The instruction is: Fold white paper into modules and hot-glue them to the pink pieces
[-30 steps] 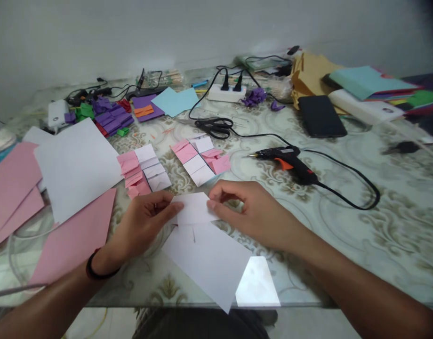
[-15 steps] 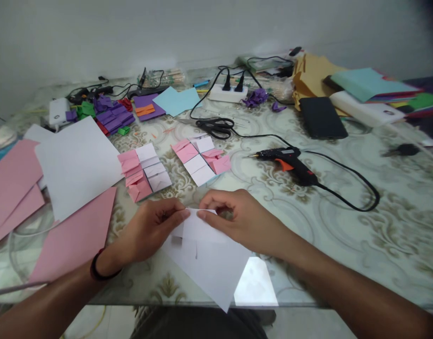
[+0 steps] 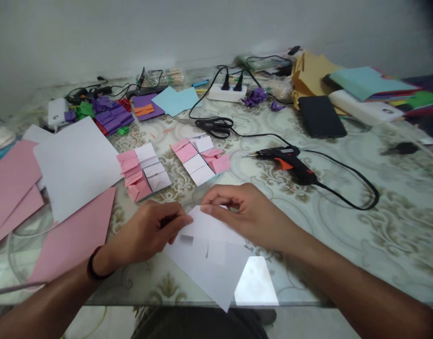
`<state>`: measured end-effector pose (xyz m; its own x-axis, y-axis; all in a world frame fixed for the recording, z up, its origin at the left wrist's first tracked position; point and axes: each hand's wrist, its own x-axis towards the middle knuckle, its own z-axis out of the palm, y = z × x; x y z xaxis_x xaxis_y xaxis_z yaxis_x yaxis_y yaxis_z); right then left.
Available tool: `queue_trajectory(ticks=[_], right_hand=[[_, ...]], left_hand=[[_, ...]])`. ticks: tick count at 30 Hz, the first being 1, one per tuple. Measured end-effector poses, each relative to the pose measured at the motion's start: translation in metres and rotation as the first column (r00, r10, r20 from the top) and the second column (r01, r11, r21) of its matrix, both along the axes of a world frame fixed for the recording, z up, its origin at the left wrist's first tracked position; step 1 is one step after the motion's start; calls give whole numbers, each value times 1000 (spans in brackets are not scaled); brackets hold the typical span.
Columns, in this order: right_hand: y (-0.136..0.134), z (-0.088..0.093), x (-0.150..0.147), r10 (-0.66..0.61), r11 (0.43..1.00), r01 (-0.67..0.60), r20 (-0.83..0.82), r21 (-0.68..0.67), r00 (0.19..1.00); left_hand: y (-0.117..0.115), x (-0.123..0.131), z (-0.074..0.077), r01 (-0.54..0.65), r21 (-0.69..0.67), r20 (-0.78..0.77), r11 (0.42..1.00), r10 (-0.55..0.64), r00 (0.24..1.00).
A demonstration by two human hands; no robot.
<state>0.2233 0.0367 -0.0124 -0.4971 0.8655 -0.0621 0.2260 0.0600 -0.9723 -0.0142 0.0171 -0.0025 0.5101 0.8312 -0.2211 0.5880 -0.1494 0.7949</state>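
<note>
Left hand [image 3: 149, 230]: pinching white paper [image 3: 214, 227] at its left
Right hand [image 3: 243, 209]: pinching its far edge
Glue gun [image 3: 289, 162]: far right

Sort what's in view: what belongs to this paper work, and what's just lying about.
Seems to belong:
white paper at the left hand and right hand
white sheet under it
probably the pink-and-white paper squares
perhaps the glue gun and scissors, both untouched

Seems just lying about:
black flat device
crumpled purple paper
</note>
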Motion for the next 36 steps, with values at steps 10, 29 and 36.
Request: queue_trajectory(ticks=[10, 29, 36], right_hand=[[4, 2, 2, -109, 990, 105, -46, -95, 993], [-9, -13, -14, 54, 991, -55, -13, -122, 998], [-6, -10, -10, 20, 993, -20, 6, -115, 1000]], left_hand=[[4, -3, -3, -139, -88, 247, 986, 157, 956], [-4, 2, -3, -47, -68, 120, 997, 55, 991], [-4, 0, -5, -131, -167, 233, 977, 168, 958]])
